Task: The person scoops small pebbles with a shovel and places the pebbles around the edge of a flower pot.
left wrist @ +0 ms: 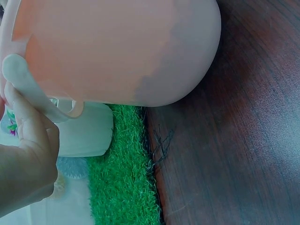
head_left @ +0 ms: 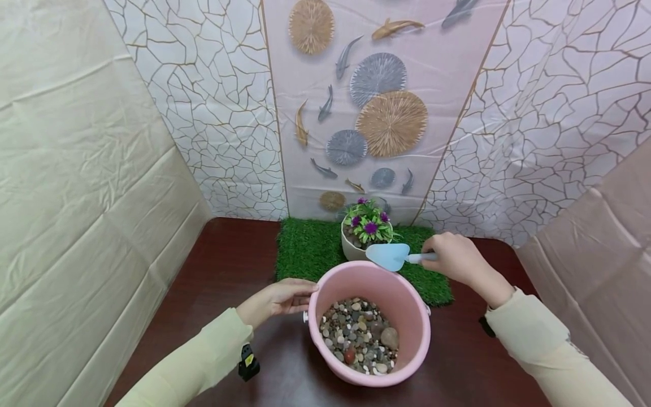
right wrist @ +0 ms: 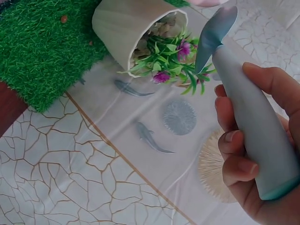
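A pink bucket [head_left: 405, 311] stands at the table's front middle, with mixed pebbles [head_left: 356, 333] covering its bottom. My left hand [head_left: 286, 297] grips its left rim; in the left wrist view the thumb lies along the bucket's pale handle [left wrist: 35, 91]. A small garden trowel [head_left: 389, 256] with a light blue blade is in my right hand [head_left: 454, 257], fingers wrapped round its grey handle [right wrist: 258, 126]. Its blade overlaps the bucket's far rim in the head view. Right behind sits a white pot [head_left: 350, 249] holding stones and a purple-flowered plant [head_left: 370, 226].
Green artificial turf [head_left: 310, 249] lies under the pot, on a dark red-brown wooden table [head_left: 229, 254]. Patterned cloth [head_left: 229, 113] with printed fish and round shapes hangs behind. Plain beige cloth [head_left: 76, 169] closes off the left side, and more cloth [head_left: 590, 243] the right.
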The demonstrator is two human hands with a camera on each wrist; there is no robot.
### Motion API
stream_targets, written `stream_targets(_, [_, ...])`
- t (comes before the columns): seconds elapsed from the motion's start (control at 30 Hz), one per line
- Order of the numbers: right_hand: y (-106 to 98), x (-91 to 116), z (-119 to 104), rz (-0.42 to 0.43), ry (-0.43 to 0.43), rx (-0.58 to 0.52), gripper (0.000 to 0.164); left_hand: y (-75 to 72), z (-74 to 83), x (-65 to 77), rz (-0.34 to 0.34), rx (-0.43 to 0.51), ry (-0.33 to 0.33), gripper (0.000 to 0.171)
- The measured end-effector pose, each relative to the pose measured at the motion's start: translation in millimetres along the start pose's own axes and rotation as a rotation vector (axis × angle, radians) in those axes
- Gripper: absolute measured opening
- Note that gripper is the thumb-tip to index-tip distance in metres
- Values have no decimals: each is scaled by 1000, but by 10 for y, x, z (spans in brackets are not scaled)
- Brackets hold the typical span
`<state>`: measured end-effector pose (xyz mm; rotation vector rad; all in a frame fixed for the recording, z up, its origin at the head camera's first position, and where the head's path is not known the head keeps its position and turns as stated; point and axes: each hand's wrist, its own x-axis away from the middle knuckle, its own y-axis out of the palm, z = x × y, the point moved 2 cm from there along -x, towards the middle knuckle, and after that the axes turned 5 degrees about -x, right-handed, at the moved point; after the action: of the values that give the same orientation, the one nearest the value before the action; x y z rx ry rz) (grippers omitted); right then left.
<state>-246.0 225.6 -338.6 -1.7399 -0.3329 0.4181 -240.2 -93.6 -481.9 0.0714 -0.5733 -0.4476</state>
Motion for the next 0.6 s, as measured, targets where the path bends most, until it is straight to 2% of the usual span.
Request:
stream_targets(0.33, [-39, 73, -67, 19, -41, 9, 6, 0, -9, -1, 1, 2, 1, 24])
stream_targets(0.6, [-63, 128, -121, -12, -86, -8, 6, 9, 10, 7, 16, 0, -11, 25])
